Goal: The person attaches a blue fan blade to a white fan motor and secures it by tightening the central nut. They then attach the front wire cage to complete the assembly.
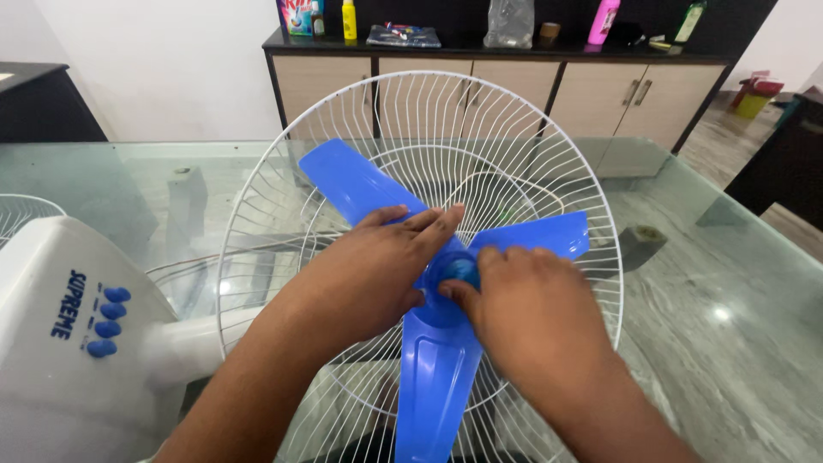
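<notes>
A blue three-bladed fan propeller [433,377] sits inside a white wire rear guard [549,120], lying over a glass table [711,283]. My left hand [369,274] lies flat on the upper-left blade by the hub, fingers stretched toward the centre. My right hand [523,309] pinches the small blue hub cap [457,273] with thumb and fingers. The fan's white base with blue push buttons [107,321] lies at the left.
A second wire guard [21,214] shows at the far left edge. Behind the table stands a beige cabinet [506,81] with a dark top holding bottles, a box and a plastic bag. A dark cabinet is at the far right.
</notes>
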